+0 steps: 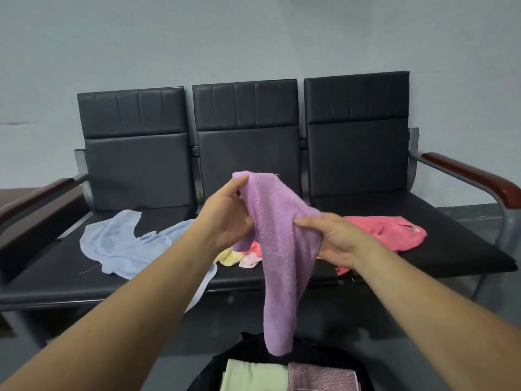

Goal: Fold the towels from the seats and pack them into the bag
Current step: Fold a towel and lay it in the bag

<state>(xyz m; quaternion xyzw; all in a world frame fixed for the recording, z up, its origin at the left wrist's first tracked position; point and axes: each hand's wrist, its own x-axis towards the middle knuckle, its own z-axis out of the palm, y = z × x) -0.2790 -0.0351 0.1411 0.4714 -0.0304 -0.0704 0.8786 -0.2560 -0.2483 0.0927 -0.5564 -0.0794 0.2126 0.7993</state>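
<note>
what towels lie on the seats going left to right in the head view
light blue towel, yellow towel, pale pink towel, coral pink towel; the purple towel held in front is left out

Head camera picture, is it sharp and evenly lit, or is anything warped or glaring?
Head view: soft even light, no harsh glare on the seats; wide-angle warp bends the edges; the purple towel, left hand and right hand look fairly sharp; the bag at the bottom is dim.

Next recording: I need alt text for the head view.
A left hand and right hand hold up a purple towel above a black bag holding folded towels. A light blue towel, a yellow towel and a pink towel lie unfolded on the black seats behind.
</note>
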